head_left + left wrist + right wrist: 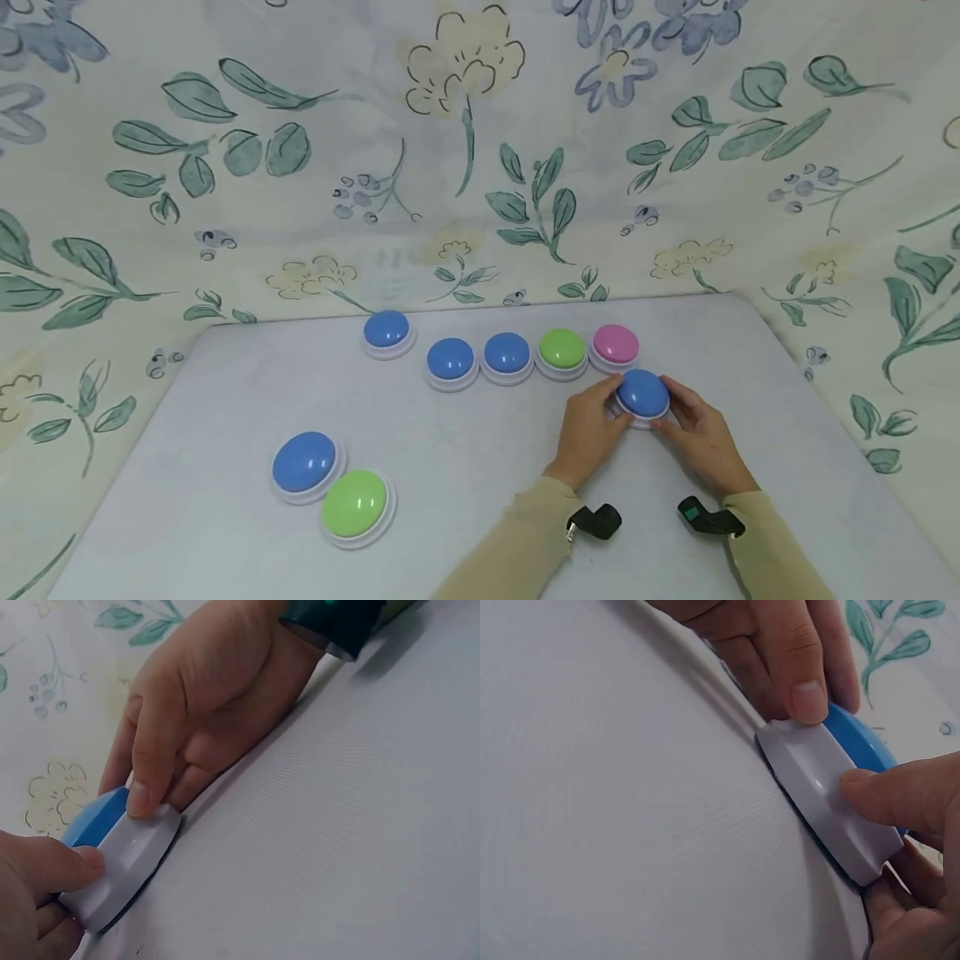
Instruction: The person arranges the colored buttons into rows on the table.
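cream floral cloth [480, 225] rises behind a white table [480, 467], and two beige sleeves [517, 542] reach over it from the near side. the left hand [587, 433] and the right hand [705, 442] are both clamped on one button, fingers and thumbs pinching it from opposite sides. by my judgement the work is partway through: a row stands toward the back, made of a left blue button [450, 358], a second blue button [507, 352], a green button [562, 348] and a pink button [616, 344]. three more stand outside it and seem left over for now: a near blue button [303, 461], a near green button [355, 502] just beside it, and a far blue button [386, 329] slightly behind the row's left end.

the held blue button [643, 393] is at the right end, just in front of the pink one; whether their rims touch i cannot tell. its dome is glossy and shallow, set in a round white base with a thin dark line underneath, close to the tabletop.
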The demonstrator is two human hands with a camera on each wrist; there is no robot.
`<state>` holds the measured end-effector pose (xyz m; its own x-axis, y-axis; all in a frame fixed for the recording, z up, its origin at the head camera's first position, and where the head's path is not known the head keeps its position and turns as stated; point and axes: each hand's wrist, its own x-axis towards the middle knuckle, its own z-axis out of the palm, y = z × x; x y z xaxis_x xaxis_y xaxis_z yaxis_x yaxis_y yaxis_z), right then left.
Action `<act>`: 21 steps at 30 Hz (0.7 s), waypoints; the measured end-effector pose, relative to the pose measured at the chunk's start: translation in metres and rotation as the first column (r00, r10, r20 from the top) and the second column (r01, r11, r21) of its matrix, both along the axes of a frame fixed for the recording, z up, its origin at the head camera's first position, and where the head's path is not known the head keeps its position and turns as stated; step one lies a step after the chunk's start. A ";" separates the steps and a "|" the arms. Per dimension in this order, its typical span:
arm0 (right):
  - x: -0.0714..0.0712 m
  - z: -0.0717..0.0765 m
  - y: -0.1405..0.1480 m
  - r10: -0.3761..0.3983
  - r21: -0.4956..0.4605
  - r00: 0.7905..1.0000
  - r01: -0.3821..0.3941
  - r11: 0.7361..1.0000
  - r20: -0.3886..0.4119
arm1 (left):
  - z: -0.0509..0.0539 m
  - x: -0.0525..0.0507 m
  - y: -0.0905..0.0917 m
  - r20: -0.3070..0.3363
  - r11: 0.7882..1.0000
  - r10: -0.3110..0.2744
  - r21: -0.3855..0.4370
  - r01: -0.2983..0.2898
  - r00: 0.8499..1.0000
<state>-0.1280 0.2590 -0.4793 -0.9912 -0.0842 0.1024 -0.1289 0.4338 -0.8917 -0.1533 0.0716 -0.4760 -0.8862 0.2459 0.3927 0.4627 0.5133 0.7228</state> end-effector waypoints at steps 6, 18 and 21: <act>0.000 0.000 -0.002 -0.018 0.022 1.000 0.018 1.000 0.003 | -0.001 -0.002 -0.001 0.025 0.999 -0.021 0.036 0.020 0.999; 0.001 0.001 -0.002 -0.012 0.030 1.000 0.013 0.999 -0.024 | -0.007 -0.005 0.000 0.028 0.998 -0.021 0.056 0.019 0.999; 0.001 0.000 -0.002 -0.008 0.002 1.000 0.008 1.000 -0.018 | -0.007 -0.005 0.000 0.045 0.997 -0.028 0.073 0.025 0.999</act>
